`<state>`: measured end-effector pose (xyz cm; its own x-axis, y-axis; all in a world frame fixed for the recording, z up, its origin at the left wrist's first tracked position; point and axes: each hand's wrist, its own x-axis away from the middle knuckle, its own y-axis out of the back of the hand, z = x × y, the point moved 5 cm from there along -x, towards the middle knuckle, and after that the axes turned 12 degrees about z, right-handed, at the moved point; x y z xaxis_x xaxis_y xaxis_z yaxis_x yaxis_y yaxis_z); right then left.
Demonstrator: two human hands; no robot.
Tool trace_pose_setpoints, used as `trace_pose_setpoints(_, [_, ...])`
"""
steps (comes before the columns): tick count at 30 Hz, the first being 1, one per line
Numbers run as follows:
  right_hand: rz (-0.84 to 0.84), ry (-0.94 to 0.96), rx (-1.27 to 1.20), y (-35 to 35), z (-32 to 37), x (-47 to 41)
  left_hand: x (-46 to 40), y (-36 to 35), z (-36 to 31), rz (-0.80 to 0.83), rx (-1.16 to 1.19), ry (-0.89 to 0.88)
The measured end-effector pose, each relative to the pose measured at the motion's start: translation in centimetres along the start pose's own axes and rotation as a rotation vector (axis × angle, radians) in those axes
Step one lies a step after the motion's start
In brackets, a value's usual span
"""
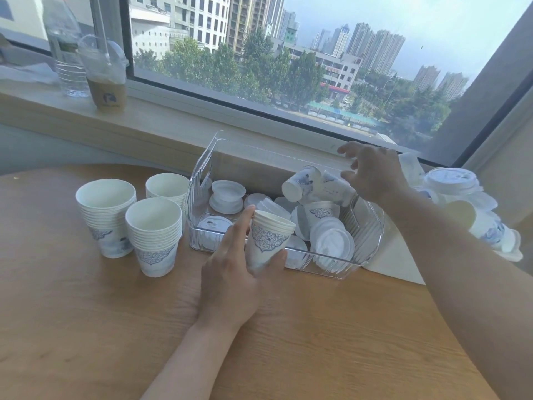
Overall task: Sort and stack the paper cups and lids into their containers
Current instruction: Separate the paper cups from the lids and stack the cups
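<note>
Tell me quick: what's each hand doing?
Left hand: grips a small stack of paper cups.
Right hand: open, fingers spread above the clear bin, holding nothing.

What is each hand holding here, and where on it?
Left hand grips a small nested cup stack around its side wall. Right hand holds nothing, open above the clear bin.

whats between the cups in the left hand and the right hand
In the head view, loose white lids and tipped paper cups lie between them, inside the clear plastic bin.
</note>
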<state>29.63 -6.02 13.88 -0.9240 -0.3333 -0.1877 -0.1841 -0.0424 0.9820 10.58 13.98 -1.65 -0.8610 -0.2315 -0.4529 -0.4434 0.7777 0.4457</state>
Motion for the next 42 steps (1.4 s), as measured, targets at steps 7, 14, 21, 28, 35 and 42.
trace_pose_setpoints(7, [0.088, 0.095, 0.208, -1.4, 1.6, 0.2, 0.0, 0.2, -0.1, 0.004, -0.004, 0.013])
trace_pose_setpoints(14, [0.16, 0.161, 0.184, -4.5, 3.2, 0.4, 0.0, 0.2, 0.0, -0.002, -0.004, 0.011])
trace_pose_setpoints(21, [0.168, 0.105, 0.172, -5.3, 2.9, -0.3, -0.1, 0.1, 0.1, -0.006, -0.008, 0.007])
trace_pose_setpoints(28, [0.171, 0.05, 0.14, -5.3, 2.4, -0.5, -0.1, 0.2, 0.1, -0.002, -0.012, 0.008])
trace_pose_setpoints(35, [0.133, 0.045, 0.03, -4.8, 2.5, -0.1, -0.1, 0.3, -0.1, 0.0, 0.008, 0.007])
trace_pose_setpoints(42, [-0.09, 0.122, -0.406, -1.8, 4.7, 3.0, -0.1, 0.1, -0.1, -0.012, -0.003, 0.013])
